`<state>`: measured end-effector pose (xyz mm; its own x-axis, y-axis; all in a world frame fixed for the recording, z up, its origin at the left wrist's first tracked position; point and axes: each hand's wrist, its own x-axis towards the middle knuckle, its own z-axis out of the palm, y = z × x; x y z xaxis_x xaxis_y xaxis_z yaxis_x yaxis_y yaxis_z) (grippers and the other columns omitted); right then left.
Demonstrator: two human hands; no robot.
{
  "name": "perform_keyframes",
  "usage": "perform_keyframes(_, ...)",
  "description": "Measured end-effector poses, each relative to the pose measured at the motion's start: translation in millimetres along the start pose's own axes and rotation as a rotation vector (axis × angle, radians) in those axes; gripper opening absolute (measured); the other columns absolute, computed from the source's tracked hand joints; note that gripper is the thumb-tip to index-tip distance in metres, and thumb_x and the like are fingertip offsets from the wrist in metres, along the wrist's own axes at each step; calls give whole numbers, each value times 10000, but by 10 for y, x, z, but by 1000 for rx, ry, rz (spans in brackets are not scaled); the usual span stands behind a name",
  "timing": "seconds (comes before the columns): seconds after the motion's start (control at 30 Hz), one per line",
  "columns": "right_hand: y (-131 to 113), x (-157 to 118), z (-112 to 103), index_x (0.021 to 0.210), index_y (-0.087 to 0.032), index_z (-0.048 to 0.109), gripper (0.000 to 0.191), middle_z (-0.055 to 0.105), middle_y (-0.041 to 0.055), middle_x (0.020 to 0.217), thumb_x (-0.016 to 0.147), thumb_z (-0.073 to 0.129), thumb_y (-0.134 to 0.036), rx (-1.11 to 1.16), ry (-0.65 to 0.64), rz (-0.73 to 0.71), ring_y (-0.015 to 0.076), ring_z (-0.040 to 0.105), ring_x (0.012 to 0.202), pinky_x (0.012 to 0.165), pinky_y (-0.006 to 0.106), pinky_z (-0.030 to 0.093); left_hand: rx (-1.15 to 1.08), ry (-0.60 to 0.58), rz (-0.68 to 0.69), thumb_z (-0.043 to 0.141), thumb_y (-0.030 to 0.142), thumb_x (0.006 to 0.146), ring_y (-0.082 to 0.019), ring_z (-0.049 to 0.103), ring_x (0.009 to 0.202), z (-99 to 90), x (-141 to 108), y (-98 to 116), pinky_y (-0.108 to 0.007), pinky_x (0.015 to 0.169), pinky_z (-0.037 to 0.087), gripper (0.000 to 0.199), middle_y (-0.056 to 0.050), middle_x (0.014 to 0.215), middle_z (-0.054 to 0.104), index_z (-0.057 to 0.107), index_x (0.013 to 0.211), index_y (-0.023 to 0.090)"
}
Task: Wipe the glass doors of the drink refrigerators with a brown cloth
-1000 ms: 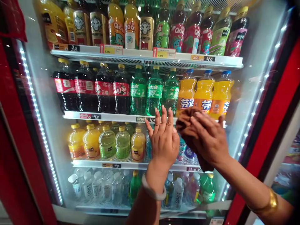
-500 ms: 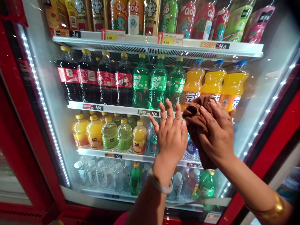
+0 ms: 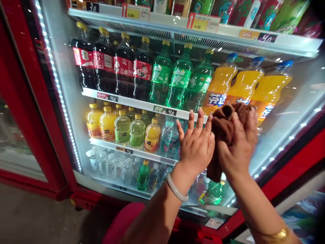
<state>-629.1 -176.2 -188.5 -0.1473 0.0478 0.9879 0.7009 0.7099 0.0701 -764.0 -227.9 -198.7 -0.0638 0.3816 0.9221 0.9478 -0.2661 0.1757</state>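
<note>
A glass cooler door with a red frame (image 3: 54, 149) stands before me, bottles showing behind it. My left hand (image 3: 196, 145), a pale bangle at its wrist, has its fingers spread near the glass, over the lower shelves, and holds nothing. Just to its right, my right hand (image 3: 240, 142) presses a crumpled brown cloth (image 3: 222, 127) toward the glass. Part of the cloth hangs down between the two hands. Behind the cloth are orange drink bottles (image 3: 245, 83) with blue caps.
Green bottles (image 3: 179, 79) and dark cola bottles (image 3: 125, 67) line the same shelf. Juice bottles (image 3: 108, 123) stand one shelf lower, clear water bottles (image 3: 111, 166) at the bottom. Grey floor (image 3: 38, 217) shows at lower left, beside something pink (image 3: 124, 223).
The view has tilted and shifted, so the shelves sit higher in the picture. Both hands and the cloth appear a little farther right. The right hand still has the cloth.
</note>
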Motion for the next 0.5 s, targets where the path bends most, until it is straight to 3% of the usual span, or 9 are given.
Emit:
perform_keyframes(0.1, -87, -132, 77, 1675, -328, 294, 711, 310, 97, 1743, 1019, 554, -239, -26, -15, -135, 351, 226, 1638, 1294, 695, 219, 2, -12, -9, 403, 220, 1046, -238, 26, 1672, 29, -53, 0, -597, 1361, -31, 490, -25, 1782, 193, 554, 1512, 196)
perform_keyframes(0.2, 197, -355, -153, 1678, -339, 283, 760, 355, 93, 1724, 991, 587, -222, -96, -167, -213, 361, 313, 1605, 1303, 703, 193, 0, -28, -3, 383, 229, 1052, -233, 17, 1671, 42, -88, 32, -617, 1351, -42, 612, -38, 1782, 189, 328, 1661, 200)
perform_keyframes(0.3, 562, -324, -407, 1673, -328, 317, 775, 304, 98, 1743, 959, 618, -298, -128, -115, -65, 400, 295, 1603, 1302, 696, 191, -13, -49, 45, 355, 282, 1080, -230, 44, 1672, 83, -118, 118, -637, 1337, -64, 634, -34, 1777, 193, 219, 1697, 226)
perform_keyframes(0.4, 557, -157, -376, 1670, -296, 336, 750, 225, 94, 1768, 959, 570, -249, -95, -41, 66, 393, 174, 1640, 1305, 680, 177, -11, -56, 54, 359, 320, 1089, -234, 67, 1674, 132, -138, 204, -639, 1336, -65, 603, -36, 1776, 198, 283, 1680, 232)
perform_keyframes(0.5, 345, -238, -244, 1679, -313, 301, 743, 212, 86, 1771, 985, 556, -234, -50, -93, -76, 383, 117, 1651, 1301, 720, 122, 4, -70, 54, 386, 326, 1076, -262, 63, 1677, 160, -151, 255, -666, 1333, -53, 513, -48, 1780, 195, 513, 1559, 206)
